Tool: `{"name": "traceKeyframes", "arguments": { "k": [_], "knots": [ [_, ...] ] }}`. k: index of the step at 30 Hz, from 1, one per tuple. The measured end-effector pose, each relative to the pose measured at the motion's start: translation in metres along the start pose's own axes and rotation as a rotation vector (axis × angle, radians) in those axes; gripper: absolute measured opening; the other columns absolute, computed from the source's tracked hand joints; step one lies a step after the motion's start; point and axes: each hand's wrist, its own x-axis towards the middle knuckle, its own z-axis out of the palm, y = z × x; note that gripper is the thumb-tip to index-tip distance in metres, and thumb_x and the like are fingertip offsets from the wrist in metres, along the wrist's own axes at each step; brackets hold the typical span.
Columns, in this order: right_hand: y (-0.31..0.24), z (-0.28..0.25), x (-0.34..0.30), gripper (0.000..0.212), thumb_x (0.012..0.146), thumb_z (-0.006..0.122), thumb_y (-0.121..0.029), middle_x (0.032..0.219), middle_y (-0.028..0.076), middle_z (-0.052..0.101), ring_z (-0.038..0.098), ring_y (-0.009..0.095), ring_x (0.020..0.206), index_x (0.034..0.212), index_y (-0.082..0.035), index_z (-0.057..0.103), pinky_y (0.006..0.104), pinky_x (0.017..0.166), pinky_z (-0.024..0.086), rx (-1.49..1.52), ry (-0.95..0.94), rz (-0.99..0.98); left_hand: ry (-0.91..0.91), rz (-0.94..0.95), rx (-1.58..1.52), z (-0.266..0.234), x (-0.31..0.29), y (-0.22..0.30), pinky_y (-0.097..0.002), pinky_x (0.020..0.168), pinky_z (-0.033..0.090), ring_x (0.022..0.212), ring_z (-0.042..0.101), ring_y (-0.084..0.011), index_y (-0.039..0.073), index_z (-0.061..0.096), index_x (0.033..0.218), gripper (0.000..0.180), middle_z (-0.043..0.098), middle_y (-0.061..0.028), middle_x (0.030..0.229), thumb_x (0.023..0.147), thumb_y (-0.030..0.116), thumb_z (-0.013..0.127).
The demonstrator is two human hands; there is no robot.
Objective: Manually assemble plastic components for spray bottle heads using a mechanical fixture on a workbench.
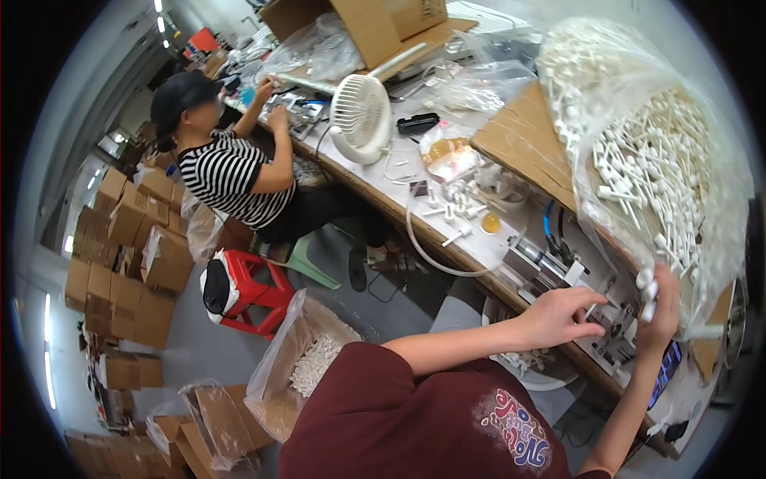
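Note:
My left hand (562, 318) reaches over a metal clamping fixture (614, 329) at the bench's front edge, thumb and forefinger apart, with nothing visible between them. To its right, my right hand (661, 315) is closed around a few white plastic stems with rounded heads (647, 291), their ends showing at the fingers. A metal cylinder (536, 262) lies in line with the fixture, left of my hands. Just beyond my right hand, a large clear bag (594, 172) spills over with many similar white stems (658, 172).
A cardboard sheet (527, 140) lies beside the bag. Loose white parts (456, 233), a yellow round piece (491, 223) and a white fan (361, 120) stand along the bench. A co-worker (231, 172) sits at left. A red stool (259, 291) and a lined box of white parts (319, 363) are on the floor.

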Motion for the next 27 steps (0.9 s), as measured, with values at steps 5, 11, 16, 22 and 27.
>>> {"name": "traceKeyframes", "arguments": {
  "k": [5,11,16,22,27],
  "knots": [
    [-0.048,-0.006,-0.013,0.032,0.083,0.062,0.001,0.118,0.027,0.064,0.066,0.04,0.102,0.115,0.009,0.061,0.0432,0.085,0.056,0.005,-0.129,-0.138,0.04,-0.059,-0.475,-0.018,0.01,0.022,-0.025,0.073,0.058,0.093,0.066,-0.0123,0.002,0.063,0.123,0.044,0.066,-0.007,0.11,0.084,0.015,0.078],
    [-0.061,-0.012,-0.024,0.035,0.085,0.063,0.0,0.119,0.03,0.063,0.067,0.041,0.101,0.118,0.011,0.061,0.0433,0.084,0.057,0.087,-0.099,-0.123,-0.013,0.043,-0.404,-0.021,0.004,0.026,-0.026,0.072,0.059,0.088,0.067,-0.0136,0.001,0.068,0.105,0.029,0.063,-0.006,0.099,0.079,0.006,0.079],
    [-0.062,-0.016,-0.04,0.034,0.091,0.049,0.005,0.124,0.026,0.061,0.065,0.035,0.106,0.124,0.01,0.058,0.0389,0.09,0.057,0.115,0.034,0.141,0.124,0.317,0.18,-0.005,-0.011,0.0,-0.0334,0.075,0.056,0.085,0.067,-0.0232,0.003,0.068,0.1,0.027,0.063,-0.008,0.111,0.075,0.009,0.077],
    [-0.057,-0.001,-0.074,0.029,0.098,0.05,0.005,0.131,0.027,0.057,0.067,0.029,0.099,0.126,0.007,0.047,0.036,0.088,0.056,0.373,0.197,0.373,0.122,0.407,0.594,0.033,-0.026,-0.054,-0.0325,0.066,0.053,0.079,0.067,-0.0184,0.005,0.071,0.101,0.025,0.065,-0.009,0.125,0.078,0.014,0.07],
    [-0.057,0.0,-0.083,0.02,0.099,0.052,0.002,0.132,0.03,0.055,0.068,0.029,0.097,0.117,0.001,0.045,0.0359,0.087,0.056,0.45,0.205,0.309,0.024,0.474,0.787,0.041,-0.021,-0.057,-0.0295,0.061,0.047,0.068,0.063,-0.0153,0.003,0.07,0.093,0.021,0.066,-0.0161,0.122,0.078,0.014,0.062]
  ]
}}
